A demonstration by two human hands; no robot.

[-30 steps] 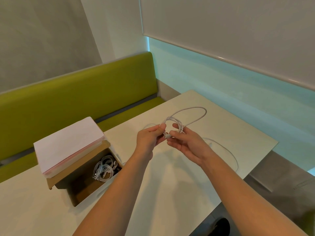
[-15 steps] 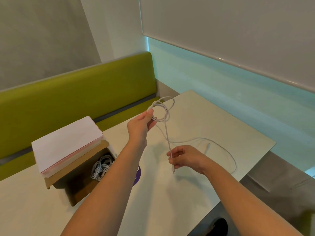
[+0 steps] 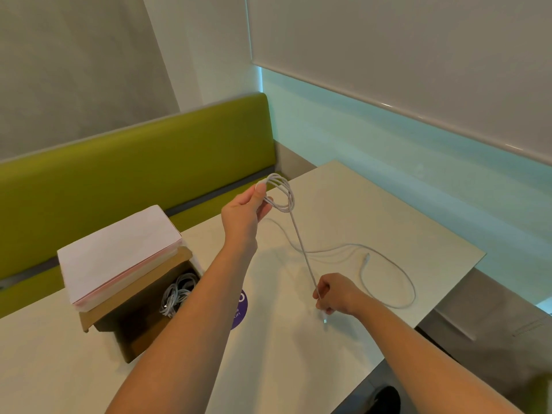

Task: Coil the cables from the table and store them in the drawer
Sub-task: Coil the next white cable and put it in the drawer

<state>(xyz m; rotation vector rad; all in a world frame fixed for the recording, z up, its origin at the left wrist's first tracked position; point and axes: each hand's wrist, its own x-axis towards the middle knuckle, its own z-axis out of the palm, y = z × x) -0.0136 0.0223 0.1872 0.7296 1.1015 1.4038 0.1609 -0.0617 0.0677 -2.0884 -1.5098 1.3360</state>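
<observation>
My left hand [image 3: 246,212] is raised over the table and pinches a small coil of white cable [image 3: 282,194]. From the coil a straight length runs down to my right hand [image 3: 336,294], which grips it near its plug end just above the tabletop. A second loose white cable [image 3: 388,273] lies curved on the table to the right. The open cardboard drawer box [image 3: 140,324] at the left holds several coiled white cables [image 3: 176,294].
A stack of white and pink paper [image 3: 119,252] lies on top of the box. A purple round sticker [image 3: 240,309] shows beside my left forearm. A green bench [image 3: 119,174] runs behind the table [image 3: 388,222]. The table's right edge drops to grey floor.
My hands have drawn apart: the left lifted the coil up and back, the right slid down the cable toward the near table edge, pulling the length taut.
</observation>
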